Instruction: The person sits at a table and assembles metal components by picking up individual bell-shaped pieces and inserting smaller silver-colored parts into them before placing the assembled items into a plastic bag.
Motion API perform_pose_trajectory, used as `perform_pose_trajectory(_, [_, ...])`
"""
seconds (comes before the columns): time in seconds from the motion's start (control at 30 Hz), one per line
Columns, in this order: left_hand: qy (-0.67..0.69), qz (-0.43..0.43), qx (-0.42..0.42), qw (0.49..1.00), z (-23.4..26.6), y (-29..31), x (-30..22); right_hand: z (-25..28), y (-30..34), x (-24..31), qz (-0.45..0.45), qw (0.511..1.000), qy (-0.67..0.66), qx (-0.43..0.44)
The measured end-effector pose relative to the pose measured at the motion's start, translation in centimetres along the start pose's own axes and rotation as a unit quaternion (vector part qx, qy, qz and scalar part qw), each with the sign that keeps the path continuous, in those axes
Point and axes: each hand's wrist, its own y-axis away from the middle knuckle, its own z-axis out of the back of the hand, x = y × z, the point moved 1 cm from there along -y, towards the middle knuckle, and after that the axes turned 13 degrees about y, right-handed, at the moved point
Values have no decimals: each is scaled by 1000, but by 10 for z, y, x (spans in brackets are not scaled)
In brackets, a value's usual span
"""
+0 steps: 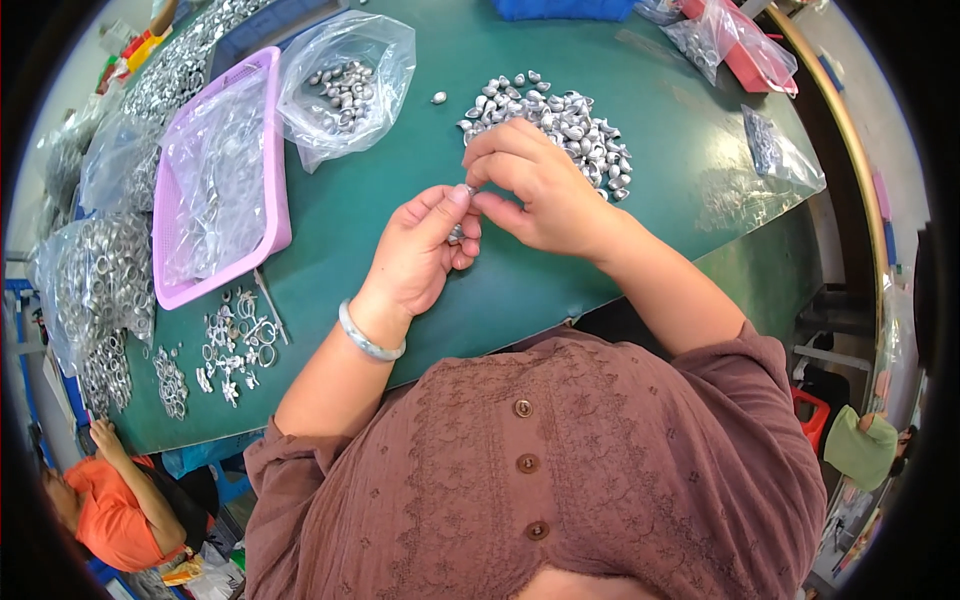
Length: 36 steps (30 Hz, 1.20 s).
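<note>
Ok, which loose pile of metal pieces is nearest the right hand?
The heap of rounded silver pieces just beyond the right hand; the other loose piles lie farther left, near the pink basket.

green tabletop [680, 140] | pale glare [742, 196] at right | red seat [820, 406] beyond

The green tabletop [350, 220] is spread with metal parts and containers. A heap of small silvery pieces [580, 130] is piled toward the far side, and one stray piece [439, 98] is set apart to its left. Beside that, an opened clear bag [395, 45] of similar pieces is placed next to a lilac basket [277, 150] lined with plastic. Nearer the left edge, assorted loose fittings [240, 340] are scattered; a flat clear bag [780, 150] is laid at far right.
</note>
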Motion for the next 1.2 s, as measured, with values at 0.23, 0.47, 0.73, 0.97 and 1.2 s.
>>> perform_pose_trajectory(0.23, [-116, -107, -10, 987, -11, 4, 7, -2, 24, 6, -271, 906, -324, 7])
perform_pose_trajectory(0.47, [-411, -384, 83, 822, -10, 3, 7, -2, 33, 21, -292, 872, -392, -31])
perform_pose_trajectory(0.73, [-341, -259, 77, 900, -14, 10, 9, 5, 32, 22, -174, 961, -201, -75])
perform_pose_trajectory(0.97, [-241, -203, 62, 947, -16, 13, 6, 7, 30, 26, -160, 959, -221, -78])
perform_pose_trajectory(1.2, [-243, -179, 49, 952, -17, 15, -1, 12, 27, 25, -101, 988, -106, -43])
